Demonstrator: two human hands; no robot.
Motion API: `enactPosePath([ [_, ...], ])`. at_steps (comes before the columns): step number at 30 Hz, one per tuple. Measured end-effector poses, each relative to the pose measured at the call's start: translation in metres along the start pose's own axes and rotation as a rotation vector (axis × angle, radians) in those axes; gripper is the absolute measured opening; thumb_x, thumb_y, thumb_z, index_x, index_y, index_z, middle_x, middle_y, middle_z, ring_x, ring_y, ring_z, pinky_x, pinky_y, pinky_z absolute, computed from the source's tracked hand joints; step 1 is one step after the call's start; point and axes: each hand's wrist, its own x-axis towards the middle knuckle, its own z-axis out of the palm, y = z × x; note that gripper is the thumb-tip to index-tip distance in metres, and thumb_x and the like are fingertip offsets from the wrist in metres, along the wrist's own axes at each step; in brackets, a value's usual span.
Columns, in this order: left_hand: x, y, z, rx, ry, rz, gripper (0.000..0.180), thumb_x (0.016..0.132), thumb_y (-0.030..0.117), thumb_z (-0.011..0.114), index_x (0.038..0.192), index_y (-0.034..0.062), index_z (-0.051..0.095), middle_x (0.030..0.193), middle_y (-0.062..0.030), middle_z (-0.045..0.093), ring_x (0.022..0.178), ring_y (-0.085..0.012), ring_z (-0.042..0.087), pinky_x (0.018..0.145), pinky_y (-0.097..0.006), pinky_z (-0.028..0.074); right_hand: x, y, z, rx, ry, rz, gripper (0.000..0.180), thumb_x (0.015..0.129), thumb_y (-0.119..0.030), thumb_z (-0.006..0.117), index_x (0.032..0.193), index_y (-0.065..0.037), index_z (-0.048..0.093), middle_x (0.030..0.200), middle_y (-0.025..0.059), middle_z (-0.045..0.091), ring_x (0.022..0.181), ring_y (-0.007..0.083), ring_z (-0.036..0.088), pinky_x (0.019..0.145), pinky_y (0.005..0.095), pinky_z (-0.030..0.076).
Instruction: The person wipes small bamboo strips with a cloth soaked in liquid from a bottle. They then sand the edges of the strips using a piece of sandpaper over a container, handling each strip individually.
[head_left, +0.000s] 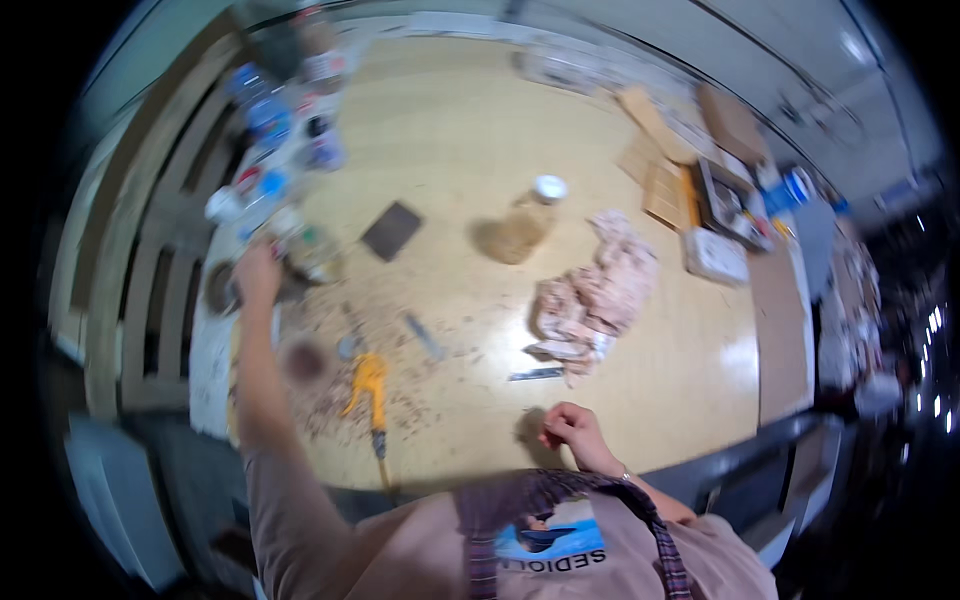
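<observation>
The right hand (568, 428) is resting on the near edge of the wooden table (690, 370), its fingers curled together on nothing. Just beyond its fingers a crumpled pink cloth (595, 295) is lying. The left hand (258, 275) is reaching far; its fingers are blurred, so I cannot tell their state, beside a dark round container (220, 287). A yellow drill (369, 385) is lying between the hands.

This is a workshop. A large wooden table (640, 380) carries a yellow power drill (369, 385) at 7 o'clock amid sawdust (330, 330), wood offcuts (655, 150) at 2 o'clock, a crumpled rag (595, 295), and cluttered cans and bottles (280, 130) at 11 o'clock.
</observation>
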Motion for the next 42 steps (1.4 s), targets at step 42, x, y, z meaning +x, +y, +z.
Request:
enactPosePath([
  [42, -0.136, 0.589, -0.121, -0.83, -0.307, 0.878, 0.017, 0.083, 0.01, 0.066, 0.096, -0.0009, 0.066, 0.087, -0.0102, 0.066, 0.078, -0.0213, 0.064, 0.07, -0.034, 0.051, 0.009, -0.012, -0.255, -0.486, 0.624, -0.512, 0.015, 0.079, -0.008, 0.06, 0.09, 0.0, 0.067, 0.093, 0.0179, 0.062, 0.088, 0.0337, 0.063, 0.078, 0.0409, 0.05],
])
